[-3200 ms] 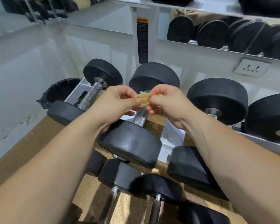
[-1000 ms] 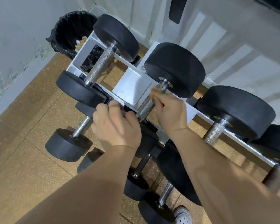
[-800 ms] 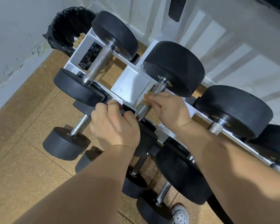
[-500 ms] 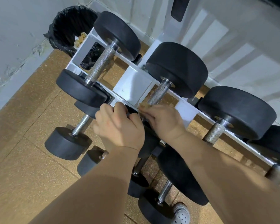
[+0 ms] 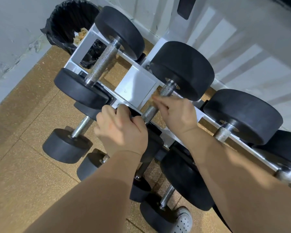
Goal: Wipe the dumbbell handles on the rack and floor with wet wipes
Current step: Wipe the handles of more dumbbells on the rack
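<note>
Black rubber ends and a shiny metal bar make up the middle dumbbell (image 5: pixel 183 69), which lies across the white rack (image 5: pixel 134 86). The right hand (image 5: pixel 178 115) sits on top of its handle (image 5: pixel 165 89). Its fingers are bent over the bar and pressed onto it. Bare metal shows on both sides of this hold: a short bit just past the fingertips, by the far black end, and another bit between the two hands. The wipe is under the fingers or too blurry to pick out.

The left hand (image 5: pixel 121 132) is just beside the right one. Its fingers are curled over the top edge of the near black end of the same dumbbell, holding it.

Another dumbbell (image 5: pixel 104 62) rests on the rack, out past the left hand. Behind that one is a bin with a black bag (image 5: pixel 69 22), with tan scraps inside. A bigger dumbbell (image 5: pixel 242 115) rests on the rack on the other side of the right hand.

Under both arms, smaller dumbbells (image 5: pixel 65 145) lie on the brown speckled floor (image 5: pixel 23 174). A grey shoe with little holes (image 5: pixel 183 219) shows below the right arm, touching one of their black ends.
</note>
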`<action>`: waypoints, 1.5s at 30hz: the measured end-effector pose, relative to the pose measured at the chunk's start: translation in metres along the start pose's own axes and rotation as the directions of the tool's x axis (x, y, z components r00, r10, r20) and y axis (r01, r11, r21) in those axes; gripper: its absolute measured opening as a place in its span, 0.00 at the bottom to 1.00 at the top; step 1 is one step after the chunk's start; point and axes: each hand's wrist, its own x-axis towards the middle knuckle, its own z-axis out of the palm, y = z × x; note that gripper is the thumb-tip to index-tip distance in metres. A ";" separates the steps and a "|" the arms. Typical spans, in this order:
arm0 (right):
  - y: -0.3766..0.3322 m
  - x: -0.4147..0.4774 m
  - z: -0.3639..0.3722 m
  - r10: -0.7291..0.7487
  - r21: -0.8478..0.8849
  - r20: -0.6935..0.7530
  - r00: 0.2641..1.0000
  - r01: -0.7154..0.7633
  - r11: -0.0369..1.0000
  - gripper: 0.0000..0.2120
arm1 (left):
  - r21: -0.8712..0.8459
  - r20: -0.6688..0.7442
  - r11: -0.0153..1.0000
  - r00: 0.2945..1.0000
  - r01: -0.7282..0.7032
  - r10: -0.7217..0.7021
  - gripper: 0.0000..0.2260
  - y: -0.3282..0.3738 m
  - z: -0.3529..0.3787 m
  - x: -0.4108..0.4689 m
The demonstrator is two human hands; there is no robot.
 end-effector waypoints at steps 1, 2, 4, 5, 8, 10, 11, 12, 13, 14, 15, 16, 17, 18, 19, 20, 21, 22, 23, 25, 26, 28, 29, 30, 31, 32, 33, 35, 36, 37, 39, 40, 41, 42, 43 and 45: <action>0.001 0.001 0.001 0.061 0.014 -0.055 0.997 -0.060 0.998 0.13 | 0.001 -0.002 1.000 1.000 -0.002 0.002 0.11 0.000 0.000 0.000; -0.001 0.001 0.004 0.110 0.040 -0.090 0.990 -0.107 0.993 0.12 | 0.005 -0.003 1.000 1.000 -0.003 0.003 0.11 0.000 0.000 0.000; -0.013 -0.007 0.015 0.166 0.108 -0.075 0.983 -0.157 0.982 0.12 | 0.018 -0.009 1.000 1.000 -0.005 0.005 0.10 -0.001 0.001 0.000; -0.019 -0.014 0.021 0.146 0.130 -0.037 0.989 -0.140 0.982 0.12 | 0.024 -0.012 1.000 1.000 -0.006 0.006 0.10 -0.001 0.002 0.001; -0.024 -0.019 0.019 0.040 0.085 0.085 0.996 -0.047 0.995 0.14 | 0.029 -0.009 0.999 1.000 -0.014 0.015 0.11 -0.001 0.001 0.001; -0.015 -0.005 0.008 0.022 -0.057 0.090 0.996 -0.017 0.998 0.11 | 0.029 -0.010 0.999 1.000 -0.019 0.019 0.11 -0.001 0.001 0.001; -0.009 0.004 0.002 0.049 -0.110 0.044 0.998 -0.044 0.993 0.10 | 0.025 -0.011 0.999 1.000 -0.021 0.021 0.11 -0.002 0.001 0.001; -0.004 0.011 -0.003 0.090 -0.119 -0.035 0.995 -0.093 0.988 0.10 | 0.020 -0.014 1.000 1.000 -0.021 0.021 0.11 -0.002 0.001 0.001; -0.002 0.015 -0.006 0.127 -0.095 -0.122 0.984 -0.139 0.986 0.10 | 0.016 -0.017 1.000 1.000 -0.022 0.022 0.10 -0.003 0.001 0.002; -0.002 0.015 -0.005 0.161 -0.065 -0.162 0.974 -0.173 0.983 0.11 | 0.012 -0.017 1.000 1.000 -0.024 0.024 0.10 -0.003 0.001 0.001; -0.005 0.011 -0.003 0.189 -0.032 -0.125 0.974 -0.194 0.980 0.11 | 0.011 -0.014 1.000 1.000 -0.024 0.024 0.10 -0.002 0.001 0.001; -0.009 0.005 0.002 0.196 -0.004 -0.024 0.980 -0.196 0.981 0.11 | 0.010 -0.010 1.000 1.000 -0.023 0.023 0.10 -0.002 0.001 0.001; -0.014 -0.003 0.006 0.170 0.035 0.094 0.981 -0.174 0.984 0.10 | 0.008 -0.006 1.000 1.000 -0.020 0.020 0.10 -0.001 0.001 0.001; -0.020 -0.012 0.008 0.126 0.072 0.187 0.974 -0.142 0.987 0.10 | 0.006 -0.003 1.000 1.000 -0.016 0.016 0.10 0.000 0.000 0.001; -0.023 -0.017 0.007 0.088 0.094 0.248 0.965 -0.114 0.989 0.11 | 0.007 -0.002 1.000 1.000 -0.012 0.012 0.09 0.000 0.000 0.001; -0.024 -0.017 0.004 0.076 0.080 0.280 0.957 -0.103 0.991 0.11 | 0.009 -0.003 1.000 1.000 -0.007 0.007 0.09 0.000 0.000 0.000; -0.023 -0.012 0.001 0.085 0.026 0.273 0.958 -0.096 0.995 0.11 | 0.011 -0.006 1.000 1.000 -0.003 0.004 0.09 -0.001 0.000 0.000; -0.020 -0.004 -0.003 0.110 -0.057 0.234 0.966 -0.099 0.993 0.11 | 0.012 -0.004 1.000 1.000 0.000 0.001 0.09 -0.001 0.000 0.000; -0.018 0.003 -0.007 0.149 -0.136 0.170 0.974 -0.127 0.983 0.12 | 0.014 0.005 1.000 1.000 0.006 -0.006 0.09 -0.001 0.000 -0.001; -0.014 0.015 -0.015 0.231 -0.159 0.008 0.973 -0.227 0.961 0.12 | 0.022 0.035 0.999 0.999 0.024 -0.025 0.10 -0.001 -0.001 0.000; -0.013 0.016 -0.014 0.260 -0.137 -0.055 0.964 -0.265 0.954 0.12 | 0.027 0.055 0.999 0.998 0.024 -0.026 0.11 -0.001 -0.002 0.000; -0.016 0.008 -0.008 0.272 -0.046 -0.044 0.961 -0.274 0.961 0.12 | 0.026 0.093 0.999 0.995 0.023 -0.025 0.13 0.000 -0.004 0.000; -0.020 0.000 -0.003 0.240 0.013 0.027 0.970 -0.241 0.970 0.12 | 0.014 0.112 0.999 0.993 0.032 -0.033 0.13 0.000 -0.005 0.000; -0.024 -0.006 0.002 0.179 0.037 0.109 0.978 -0.184 0.982 0.11 | -0.012 0.129 0.999 0.991 0.049 -0.047 0.13 -0.002 -0.006 0.001; -0.027 -0.011 0.004 0.117 0.026 0.183 0.976 -0.123 0.992 0.11 | -0.043 0.137 0.997 0.989 0.059 -0.053 0.13 -0.003 -0.007 0.002; -0.030 -0.013 0.003 0.077 -0.007 0.237 0.969 -0.078 0.997 0.10 | -0.088 0.134 0.993 0.989 0.073 -0.060 0.13 -0.006 -0.008 0.002; -0.032 -0.009 -0.001 0.074 -0.073 0.262 0.962 -0.057 0.996 0.10 | -0.149 0.128 0.984 0.989 0.094 -0.075 0.12 -0.008 -0.010 0.005; -0.027 0.005 -0.006 0.131 -0.212 0.197 0.972 -0.088 0.973 0.12 | -0.260 0.139 0.955 0.984 0.141 -0.108 0.11 -0.015 -0.011 0.010; -0.025 0.012 -0.009 0.183 -0.234 0.111 0.977 -0.154 0.960 0.12 | -0.276 0.147 0.950 0.983 0.147 -0.109 0.11 -0.020 -0.010 0.011; -0.025 0.018 -0.009 0.249 -0.209 0.017 0.968 -0.240 0.948 0.12 | -0.278 0.150 0.950 0.983 0.140 -0.101 0.13 -0.025 -0.009 0.012; -0.029 0.020 -0.001 0.329 -0.157 -0.086 0.941 -0.339 0.928 0.10 | -0.299 0.140 0.945 0.986 0.132 -0.094 0.16 -0.032 -0.006 0.011; -0.032 0.017 0.004 0.319 -0.159 -0.060 0.946 -0.325 0.932 0.09 | -0.321 0.129 0.937 0.986 0.139 -0.102 0.16 -0.033 -0.004 0.010; -0.035 0.011 0.008 0.294 -0.168 0.012 0.956 -0.288 0.943 0.09 | -0.342 0.118 0.929 0.987 0.143 -0.109 0.17 -0.034 -0.002 0.009; -0.039 0.004 0.010 0.258 -0.175 0.103 0.961 -0.237 0.955 0.10 | -0.360 0.108 0.922 0.988 0.141 -0.109 0.17 -0.034 -0.001 0.008; -0.041 -0.001 0.008 0.227 -0.195 0.193 0.955 -0.189 0.962 0.10 | -0.372 0.100 0.919 0.990 0.132 -0.102 0.17 -0.035 -0.001 0.007; -0.044 -0.001 -0.002 0.189 -0.283 0.293 0.937 -0.104 0.954 0.11 | -0.379 0.095 0.919 0.992 0.112 -0.082 0.17 -0.036 -0.001 0.007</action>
